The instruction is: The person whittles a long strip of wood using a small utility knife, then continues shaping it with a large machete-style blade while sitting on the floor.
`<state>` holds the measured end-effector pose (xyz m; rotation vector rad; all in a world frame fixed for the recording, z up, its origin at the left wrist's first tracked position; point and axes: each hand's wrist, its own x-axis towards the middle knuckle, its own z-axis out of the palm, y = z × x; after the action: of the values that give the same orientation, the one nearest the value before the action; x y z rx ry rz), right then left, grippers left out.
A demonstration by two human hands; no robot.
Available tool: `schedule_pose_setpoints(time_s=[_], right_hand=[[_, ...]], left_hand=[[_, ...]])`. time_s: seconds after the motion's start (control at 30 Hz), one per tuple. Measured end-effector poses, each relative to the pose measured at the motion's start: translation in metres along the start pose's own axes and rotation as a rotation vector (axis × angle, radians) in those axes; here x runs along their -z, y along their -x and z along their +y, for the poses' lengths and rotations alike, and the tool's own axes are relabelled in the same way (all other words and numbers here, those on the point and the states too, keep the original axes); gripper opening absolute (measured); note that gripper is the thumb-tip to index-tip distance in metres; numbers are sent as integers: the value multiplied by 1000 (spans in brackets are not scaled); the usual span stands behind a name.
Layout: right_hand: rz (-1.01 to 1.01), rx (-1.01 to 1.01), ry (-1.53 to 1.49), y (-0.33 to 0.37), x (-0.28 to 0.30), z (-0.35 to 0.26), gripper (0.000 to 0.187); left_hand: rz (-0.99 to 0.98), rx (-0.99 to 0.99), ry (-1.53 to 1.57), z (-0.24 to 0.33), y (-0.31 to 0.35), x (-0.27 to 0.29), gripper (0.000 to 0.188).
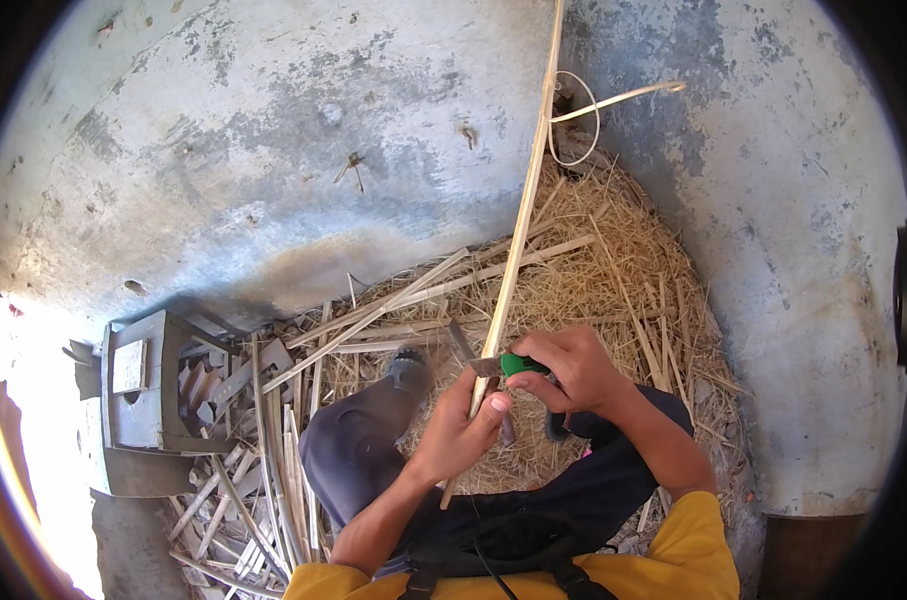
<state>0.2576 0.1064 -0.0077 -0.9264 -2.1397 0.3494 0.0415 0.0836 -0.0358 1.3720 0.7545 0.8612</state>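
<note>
My left hand (461,430) is closed round the lower part of a long, pale strip, apparently bamboo or split wood (517,245). The strip slants up and away past the top edge of the view, and its near end sticks out below my hand. In my right hand (577,370) is a knife with a green handle (521,364). Its short blade (487,367) lies across the strip just above my left fingers. Behind my hands, partly hidden, shows another dark metal blade (461,340); I cannot make out the whole tool.
Straw-like shavings (594,240) cover the floor round my feet. A thin curl (596,130) is by the strip's far part. Long wooden slats (374,320) lie to the left, near a grey wooden box (139,385). Weathered walls (274,130) stand close ahead and right.
</note>
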Motion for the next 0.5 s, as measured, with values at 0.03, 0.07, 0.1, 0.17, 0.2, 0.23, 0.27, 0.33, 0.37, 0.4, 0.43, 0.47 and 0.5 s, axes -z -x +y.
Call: schedule_pose_setpoints(time_s=[0.03, 0.07, 0.1, 0.17, 0.2, 0.23, 0.27, 0.33, 0.37, 0.4, 0.43, 0.47, 0.5], right_hand=[[3, -4, 11, 0, -1, 0, 30], [6, -8, 23, 0, -1, -1, 30], [9, -12, 34, -1, -2, -2, 30], [11, -5, 47, 0, -2, -2, 31], [11, -2, 53, 0, -2, -2, 31], [13, -6, 57, 0, -2, -3, 31], [14, -9, 61, 0, -2, -3, 31], [19, -16, 79, 1, -3, -4, 31], [22, -20, 93, 1, -4, -4, 30], [24, -24, 107, 1, -4, -5, 30], [41, -24, 119, 2, -5, -5, 29], [57, -25, 131, 2, -7, -4, 28], [73, -25, 142, 2, -8, -4, 27]], left_hand=[[9, 5, 2, -1, 0, 0, 38], [17, 10, 5, -1, -1, 1, 38], [16, 20, 21, -3, 0, 1, 37], [13, 42, 53, -7, 1, 3, 37], [9, 45, 74, -6, 1, 3, 36], [5, 49, 94, -3, 1, 2, 35], [1, 54, 114, -2, 0, 2, 34], [-9, 75, 101, -2, 0, 2, 33], [-14, 86, 95, -2, 0, 2, 33], [-7, 83, 83, -1, 0, 2, 32], [0, 81, 71, -1, 0, 2, 32], [7, 79, 60, 0, 0, 1, 32], [21, 96, 32, 2, 0, 0, 36]])
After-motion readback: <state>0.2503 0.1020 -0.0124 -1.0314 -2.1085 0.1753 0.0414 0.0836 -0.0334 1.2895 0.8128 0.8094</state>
